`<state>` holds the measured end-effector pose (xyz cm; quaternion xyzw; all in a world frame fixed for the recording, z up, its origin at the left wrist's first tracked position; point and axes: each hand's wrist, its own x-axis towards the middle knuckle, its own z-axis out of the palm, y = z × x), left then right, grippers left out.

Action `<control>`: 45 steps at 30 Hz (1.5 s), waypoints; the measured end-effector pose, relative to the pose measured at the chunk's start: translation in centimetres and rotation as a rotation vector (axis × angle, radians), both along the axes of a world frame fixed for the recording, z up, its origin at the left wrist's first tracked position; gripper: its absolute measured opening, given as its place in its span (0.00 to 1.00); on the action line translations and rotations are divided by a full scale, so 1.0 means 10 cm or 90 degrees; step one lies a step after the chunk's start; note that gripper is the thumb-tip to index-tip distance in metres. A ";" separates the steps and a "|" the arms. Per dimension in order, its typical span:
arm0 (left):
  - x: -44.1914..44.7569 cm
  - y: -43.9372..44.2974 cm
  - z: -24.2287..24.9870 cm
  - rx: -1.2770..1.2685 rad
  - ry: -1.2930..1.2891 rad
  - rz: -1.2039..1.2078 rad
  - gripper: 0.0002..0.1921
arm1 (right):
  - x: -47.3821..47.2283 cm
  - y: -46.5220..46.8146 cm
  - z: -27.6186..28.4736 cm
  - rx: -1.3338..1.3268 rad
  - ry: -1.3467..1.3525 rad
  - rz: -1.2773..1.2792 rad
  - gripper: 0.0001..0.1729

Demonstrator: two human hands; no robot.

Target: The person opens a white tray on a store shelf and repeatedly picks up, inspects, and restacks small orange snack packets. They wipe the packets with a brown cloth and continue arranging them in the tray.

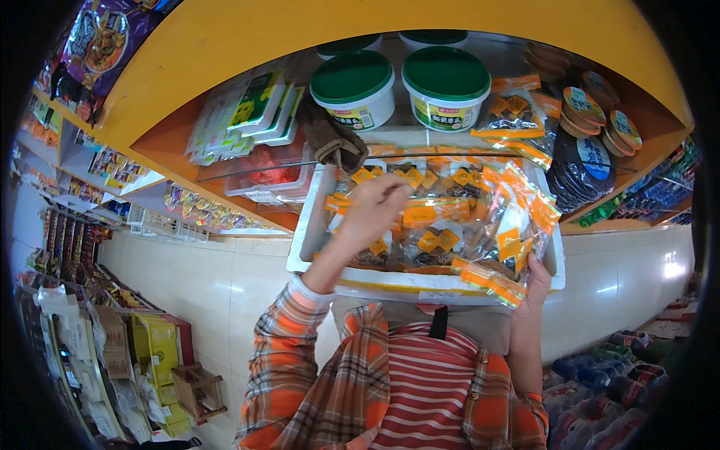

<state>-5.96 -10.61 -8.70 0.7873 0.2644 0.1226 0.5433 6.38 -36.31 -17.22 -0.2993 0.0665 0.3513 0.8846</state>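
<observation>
My right hand [533,284] grips clear plastic food packets with orange ends [506,233] by their lower right side, tilted over the right part of a white foam box [424,278]. In the box lie rows of similar packets [433,242] with orange diamond labels and dark contents. My left hand [379,202] hangs over the left middle of the box, blurred, with its fingers curled. Whether it holds anything is hidden. Just beyond it, a folded brown cloth [337,140] drapes over the shelf's glass edge [410,155].
On the shelf stand white tubs with green lids [351,84], stacked flat packs [261,107] and a clear bin with red contents [275,171]. Round packs [585,109] sit at right. A yellow shelf front [394,17] arches above. Bottles [613,382] lie on the floor at lower right.
</observation>
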 end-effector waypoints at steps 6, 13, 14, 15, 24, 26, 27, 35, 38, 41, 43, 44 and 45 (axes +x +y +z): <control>-0.65 0.49 -0.28 0.370 0.277 0.050 0.13 | 0.06 -0.01 -0.07 -0.001 0.013 0.007 0.20; -0.72 0.32 -0.57 0.461 0.361 0.076 0.19 | 0.04 0.00 -0.04 0.002 0.014 0.000 0.20; -0.70 0.32 -0.58 0.473 0.378 0.073 0.21 | 0.04 0.00 -0.03 0.007 0.011 0.001 0.20; -0.69 0.32 -0.58 0.484 0.394 0.070 0.22 | 0.03 -0.01 -0.02 0.011 0.009 0.002 0.20; -0.66 0.28 -0.53 0.449 0.443 0.075 0.27 | 0.03 -0.02 -0.02 0.038 0.015 0.020 0.21; -0.67 0.28 -0.54 0.418 0.435 0.094 0.28 | 0.03 -0.02 -0.03 0.037 0.015 0.022 0.22; -0.69 0.28 -0.54 0.402 0.424 0.107 0.27 | 0.03 -0.02 -0.02 0.039 0.014 0.022 0.22; -0.73 0.34 -0.63 0.340 0.456 0.117 0.22 | 0.00 -0.01 0.05 0.057 0.010 0.034 0.23; -0.74 0.34 -0.65 0.345 0.445 0.127 0.19 | 0.01 -0.03 0.04 0.076 0.023 0.044 0.22; -0.75 0.35 -0.66 0.345 0.445 0.108 0.17 | 0.02 -0.04 0.00 0.062 0.027 0.041 0.22; -0.76 0.36 -0.67 0.322 0.452 0.098 0.16 | 0.03 -0.05 -0.03 0.050 0.035 0.039 0.22; -0.76 0.36 -0.69 0.359 0.420 0.105 0.14 | 0.04 -0.05 -0.04 0.041 0.036 0.037 0.22; -0.76 0.35 -0.71 0.394 0.388 0.112 0.12 | 0.04 -0.04 -0.04 0.032 0.036 0.035 0.22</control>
